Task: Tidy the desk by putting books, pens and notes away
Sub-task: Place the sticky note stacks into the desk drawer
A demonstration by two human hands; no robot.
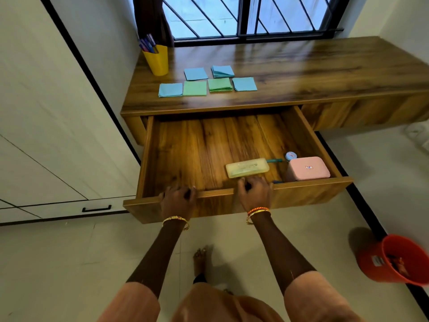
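The wooden desk drawer (185,147) is pulled wide open. My left hand (177,199) and my right hand (255,191) both grip the top edge of the drawer front (216,193), fingers curled inside. On the desk top (301,73) lie several blue and green sticky-note pads (207,81) in two rows. A yellow cup (156,60) with pens (148,44) stands at the back left corner. Inside the drawer sit a yellowish pencil case (247,168), a pink box (307,168) and a small blue round tin (290,155).
A white wardrobe (46,112) with a black handle (96,208) stands at the left. An orange bucket (394,260) sits on the floor at the right. A barred window (243,17) is behind the desk. My foot (199,259) is on the tiled floor below the drawer.
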